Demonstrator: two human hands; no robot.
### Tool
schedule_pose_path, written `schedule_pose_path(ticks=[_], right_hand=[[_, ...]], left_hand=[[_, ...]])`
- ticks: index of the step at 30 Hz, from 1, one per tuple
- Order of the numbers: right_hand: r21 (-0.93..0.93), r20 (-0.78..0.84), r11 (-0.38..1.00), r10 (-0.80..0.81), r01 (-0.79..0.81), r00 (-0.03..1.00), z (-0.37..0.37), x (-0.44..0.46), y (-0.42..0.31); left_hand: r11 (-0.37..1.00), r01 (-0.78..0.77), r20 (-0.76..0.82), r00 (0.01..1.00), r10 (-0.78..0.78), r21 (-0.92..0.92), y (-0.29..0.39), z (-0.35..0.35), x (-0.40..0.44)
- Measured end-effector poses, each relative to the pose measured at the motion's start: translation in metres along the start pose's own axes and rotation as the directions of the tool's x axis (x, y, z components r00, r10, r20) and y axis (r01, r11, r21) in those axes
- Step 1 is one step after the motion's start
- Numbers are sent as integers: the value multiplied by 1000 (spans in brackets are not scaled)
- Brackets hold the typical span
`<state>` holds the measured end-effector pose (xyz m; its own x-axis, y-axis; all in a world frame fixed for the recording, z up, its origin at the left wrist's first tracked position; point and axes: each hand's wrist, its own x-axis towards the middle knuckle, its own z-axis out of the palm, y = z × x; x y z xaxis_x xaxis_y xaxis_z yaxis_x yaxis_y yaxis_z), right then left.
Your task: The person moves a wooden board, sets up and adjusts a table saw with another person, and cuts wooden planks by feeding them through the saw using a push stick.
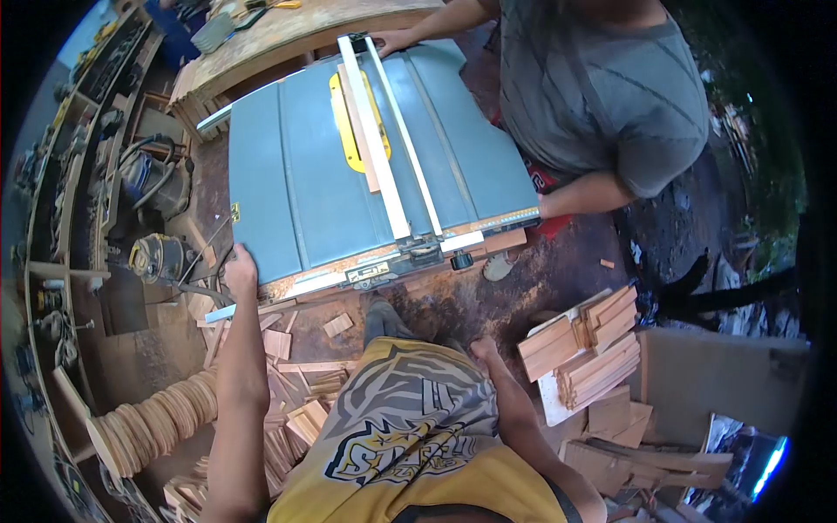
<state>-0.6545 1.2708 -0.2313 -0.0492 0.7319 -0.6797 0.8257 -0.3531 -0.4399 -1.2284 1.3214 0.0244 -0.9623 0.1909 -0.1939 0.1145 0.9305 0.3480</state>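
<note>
A table saw [270, 183] with a blue-grey top, a yellow insert and a white rip fence [377, 152] spans the upper middle. A narrow wooden strip [362, 139] lies along the fence. My left hand [241, 272] grips the saw's near left corner, its fingers partly hidden by the edge. Down beside my jersey hangs my right hand [482, 350], apart from the saw; its fingers are too small and partly hidden to read. Across the saw, another person in a grey shirt [602, 96] has one hand at the fence's far end and one at the right edge.
A wooden workbench [305, 39] stands behind the saw. Shelves [65, 174] line the left, with a shop vacuum [161, 257] before them. Wooden boards [597, 349] are stacked at right; round wooden discs [157, 418] and offcuts [338, 325] lie at lower left.
</note>
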Motion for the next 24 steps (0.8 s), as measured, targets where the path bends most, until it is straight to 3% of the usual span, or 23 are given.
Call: schedule_pose_path(ticks=[4,8,12,15,21,24], right_hand=[[113,9,988,107,-107,994,-7,-16,-6],[-69,85,996,64,-59,994,-8,-18,-5],[7,71,989,146,-147,987,-7,-25,-7],[39,-48,997,75,-74,996,-12,-38,-11],[157,-30,974,167,-160,986,4,-36,12],[129,-77,992,2,8,997,11,-28,22]], left_hand=[[998,-45,-13,999,45,35,-6,10,8],[995,-79,-20,997,81,57,-13,17,20],[994,-105,-8,994,105,40,-18,19,25],[994,-106,-24,994,106,15,-21,23,31],[992,-127,30,992,126,6,-18,21,25],[980,-199,24,980,198,12,-18,17,24]])
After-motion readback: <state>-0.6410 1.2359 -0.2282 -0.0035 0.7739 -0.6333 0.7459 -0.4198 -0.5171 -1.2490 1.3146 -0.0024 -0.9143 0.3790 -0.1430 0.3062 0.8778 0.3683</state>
